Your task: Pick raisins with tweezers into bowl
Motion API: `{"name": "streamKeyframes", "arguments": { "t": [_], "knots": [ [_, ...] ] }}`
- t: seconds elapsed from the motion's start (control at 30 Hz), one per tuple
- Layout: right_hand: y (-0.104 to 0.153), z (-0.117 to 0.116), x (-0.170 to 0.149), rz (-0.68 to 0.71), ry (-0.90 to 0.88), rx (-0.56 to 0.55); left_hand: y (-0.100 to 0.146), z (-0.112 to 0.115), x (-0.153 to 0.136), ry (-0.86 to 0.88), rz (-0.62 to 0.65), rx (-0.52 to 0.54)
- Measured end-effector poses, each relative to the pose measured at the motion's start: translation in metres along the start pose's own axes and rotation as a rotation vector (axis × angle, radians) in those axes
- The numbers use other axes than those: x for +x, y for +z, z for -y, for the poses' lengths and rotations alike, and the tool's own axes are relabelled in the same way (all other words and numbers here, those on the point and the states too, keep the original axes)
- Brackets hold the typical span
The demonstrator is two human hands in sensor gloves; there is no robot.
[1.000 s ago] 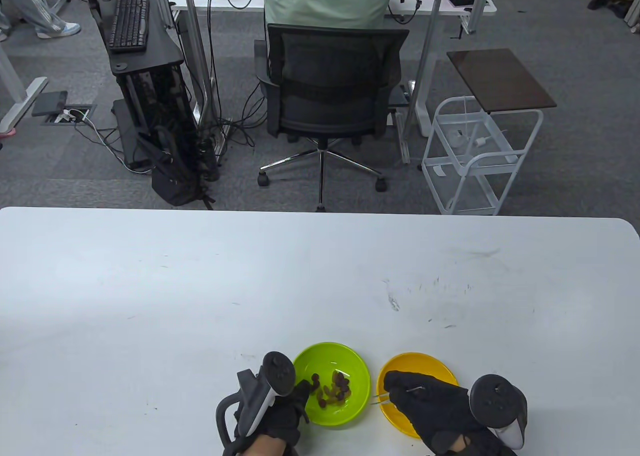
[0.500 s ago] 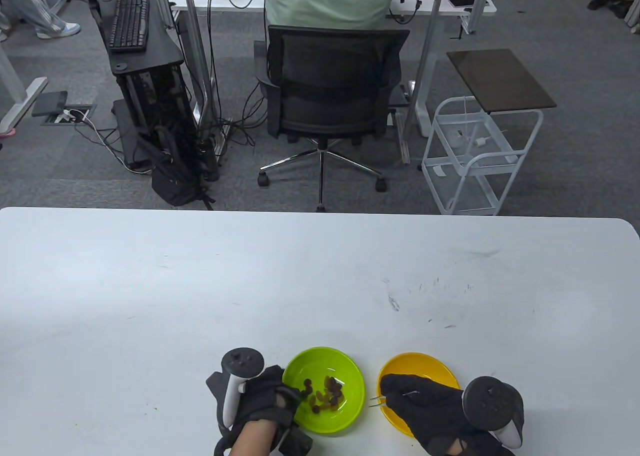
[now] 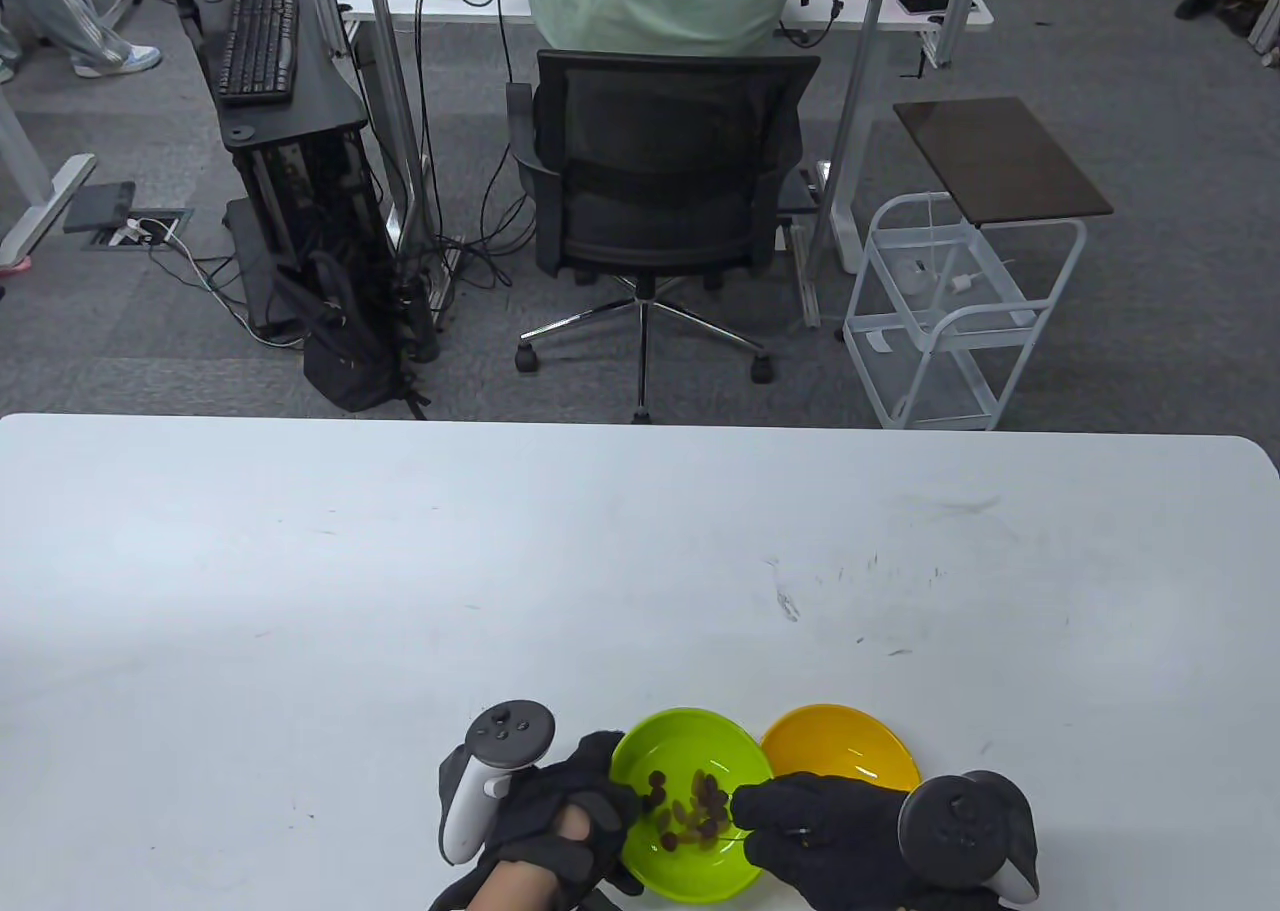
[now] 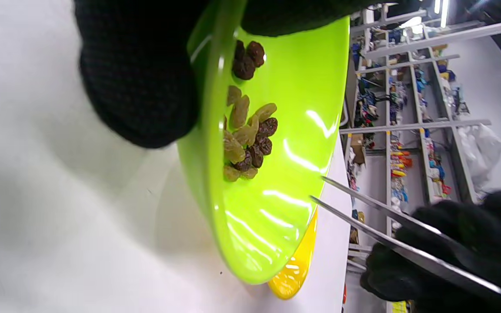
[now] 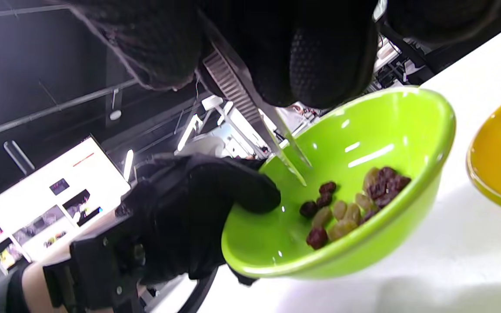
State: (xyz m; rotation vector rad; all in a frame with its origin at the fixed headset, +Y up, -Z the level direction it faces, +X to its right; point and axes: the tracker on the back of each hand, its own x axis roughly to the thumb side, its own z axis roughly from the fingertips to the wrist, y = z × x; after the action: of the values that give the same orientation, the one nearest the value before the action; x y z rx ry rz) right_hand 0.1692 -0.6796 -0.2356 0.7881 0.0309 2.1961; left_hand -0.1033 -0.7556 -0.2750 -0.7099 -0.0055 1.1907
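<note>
A green bowl [image 3: 700, 741] holds several dark and pale raisins [image 3: 685, 806] near the table's front edge. My left hand [image 3: 600, 801] grips the bowl's left rim; its fingers [image 4: 137, 74] show on the rim in the left wrist view. My right hand [image 3: 770, 816] pinches metal tweezers [image 4: 363, 217]. Their tips [image 5: 302, 174] stand apart and empty, just above the raisins [image 5: 350, 204] inside the green bowl [image 5: 407, 130]. An empty yellow bowl [image 3: 840, 741] sits right next to the green one on its right.
The white table [image 3: 400, 601] stretches far to the left and back. Its front edge lies just below the hands. An office chair [image 3: 660, 171] and a white cart [image 3: 950, 301] stand on the floor beyond the far edge.
My left hand has slid the green bowl right, up against the yellow bowl. My right hand has moved left off the yellow bowl, bringing the tweezer tips over the raisins.
</note>
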Motion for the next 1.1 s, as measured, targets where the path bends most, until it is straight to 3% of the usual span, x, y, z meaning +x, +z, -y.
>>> {"name": "streamKeyframes", "arguments": {
  "t": [0.17, 0.73, 0.93, 1.1],
  "knots": [
    [-0.001, -0.008, 0.004, -0.006, 0.070, 0.046, 0.004, 0.008, 0.003, -0.015, 0.066, 0.032],
    [-0.002, -0.008, 0.001, 0.010, 0.123, 0.029, 0.008, 0.012, 0.007, 0.017, 0.100, 0.022],
    [0.001, 0.008, 0.001, 0.022, 0.052, -0.076, 0.009, 0.007, 0.004, 0.021, 0.095, 0.049],
    [0.010, 0.037, -0.019, -0.070, 0.014, -0.216, 0.012, 0.001, 0.003, -0.004, 0.089, 0.128]
  ]
}}
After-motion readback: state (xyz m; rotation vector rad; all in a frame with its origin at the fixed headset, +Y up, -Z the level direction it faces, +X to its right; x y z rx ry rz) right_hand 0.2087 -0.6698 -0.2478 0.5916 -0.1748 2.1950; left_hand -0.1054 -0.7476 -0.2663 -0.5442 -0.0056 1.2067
